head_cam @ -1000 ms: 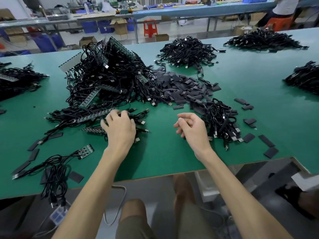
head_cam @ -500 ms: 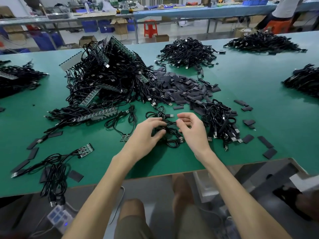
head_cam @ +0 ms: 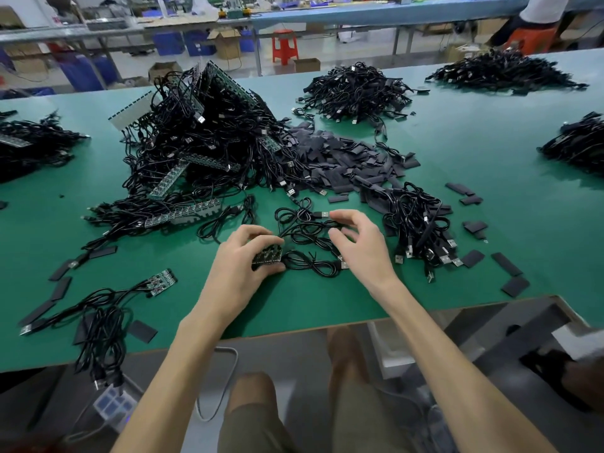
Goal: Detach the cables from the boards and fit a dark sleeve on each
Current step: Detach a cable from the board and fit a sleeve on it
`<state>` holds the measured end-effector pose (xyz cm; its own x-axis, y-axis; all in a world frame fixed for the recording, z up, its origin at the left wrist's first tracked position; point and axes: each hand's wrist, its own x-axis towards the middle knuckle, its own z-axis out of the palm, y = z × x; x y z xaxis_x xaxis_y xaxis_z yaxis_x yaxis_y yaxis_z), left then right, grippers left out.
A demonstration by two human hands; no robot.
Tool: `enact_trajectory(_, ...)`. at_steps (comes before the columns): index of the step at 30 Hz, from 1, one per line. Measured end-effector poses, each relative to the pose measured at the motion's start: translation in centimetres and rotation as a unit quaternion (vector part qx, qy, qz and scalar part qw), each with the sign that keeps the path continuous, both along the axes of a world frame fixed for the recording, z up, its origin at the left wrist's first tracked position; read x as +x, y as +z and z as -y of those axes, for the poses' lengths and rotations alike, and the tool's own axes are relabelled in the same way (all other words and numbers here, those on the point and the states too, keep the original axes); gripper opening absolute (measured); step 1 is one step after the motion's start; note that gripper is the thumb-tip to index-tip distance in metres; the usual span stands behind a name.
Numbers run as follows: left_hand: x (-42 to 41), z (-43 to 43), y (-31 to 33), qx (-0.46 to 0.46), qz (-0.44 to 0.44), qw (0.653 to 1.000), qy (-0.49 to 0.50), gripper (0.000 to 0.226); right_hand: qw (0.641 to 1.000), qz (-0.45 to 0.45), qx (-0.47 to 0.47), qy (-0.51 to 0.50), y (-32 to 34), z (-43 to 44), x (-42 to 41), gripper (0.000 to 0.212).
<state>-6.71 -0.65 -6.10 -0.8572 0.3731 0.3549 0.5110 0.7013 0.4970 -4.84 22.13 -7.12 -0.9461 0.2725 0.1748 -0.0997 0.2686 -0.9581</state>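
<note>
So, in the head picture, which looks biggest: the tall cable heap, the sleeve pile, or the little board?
1. tall cable heap
2. sleeve pile
3. little board in the left hand, smallest though nearest the camera

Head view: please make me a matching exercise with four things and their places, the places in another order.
1 small circuit board
2 heap of dark sleeves
3 red stool
4 silver USB plug

a on the floor beyond the green table
b by the right hand fingertips
c gripped in the left hand
d mid-table, past the hands

Pairs: 1-c, 2-d, 3-a, 4-b
</note>
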Motion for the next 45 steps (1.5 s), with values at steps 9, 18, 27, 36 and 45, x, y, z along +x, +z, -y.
enact_trajectory(9, 1.1, -0.1, 0.5, 0.088, -0.028, 0.995, 0.02, 0.016, 0.991, -0.06, 0.115, 0.034, 0.8, 0.4, 1.1, 0.024)
enact_trajectory(18, 2.0, -0.5, 0.6, 0.001, -0.064, 0.997, -0.031, 0.016, 0.913, -0.144, 0.363, 0.115, 0.9, 2.4, 2.4, 0.018)
enact_trajectory(27, 2.1, -1.0, 0.8, -0.003, -0.063, 0.998, -0.029, 0.01, 0.903, -0.152, 0.391, 0.096, 1.0, 2.8, 2.7, 0.011)
enact_trajectory(36, 2.1, -1.1, 0.9, -0.015, -0.043, 0.999, -0.022, 0.011, 0.911, -0.139, 0.375, 0.097, 1.3, 3.1, 2.7, 0.015)
enact_trajectory(45, 2.5, -1.7, 0.9, -0.037, -0.069, 0.997, -0.003, 0.012, 0.92, -0.117, 0.354, 0.12, 1.1, 2.7, 2.6, 0.015)
